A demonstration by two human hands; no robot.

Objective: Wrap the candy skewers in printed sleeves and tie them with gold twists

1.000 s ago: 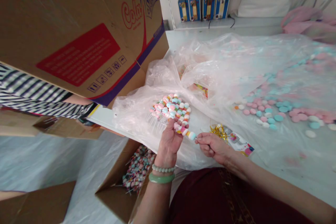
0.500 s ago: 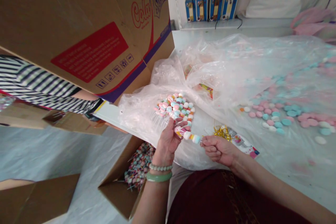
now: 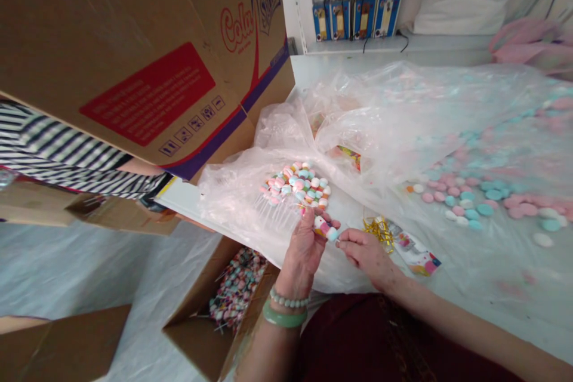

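Between my hands is a candy skewer (image 3: pixel 332 234) with a small printed clear bag around most of its candies. My left hand (image 3: pixel 308 242), with a beaded bracelet and a green bangle at its wrist, is closed around the bagged candies. A pale blue candy shows at the end facing my right hand (image 3: pixel 367 255), whose thumb and fingers pinch the stick there. Just beyond my left hand lies a pile of candy skewers (image 3: pixel 298 182), sticks towards the lower left. Gold twist ties (image 3: pixel 378 231) and a stack of flat printed bags (image 3: pixel 414 250) lie beside my right hand.
Loose pastel candies (image 3: pixel 465 200) lie on and under plastic sheeting (image 3: pixel 385 113) at the right. A large cardboard box (image 3: pixel 179 30) stands at the left, with a person's striped sleeve (image 3: pixel 67 143) behind it. Below the table edge, an open carton (image 3: pixel 183 334) holds many skewers.
The bag has come further over the candies; several showed outside it before, now mainly the blue end one. My left hand has moved right and slightly down, closer to my right hand.
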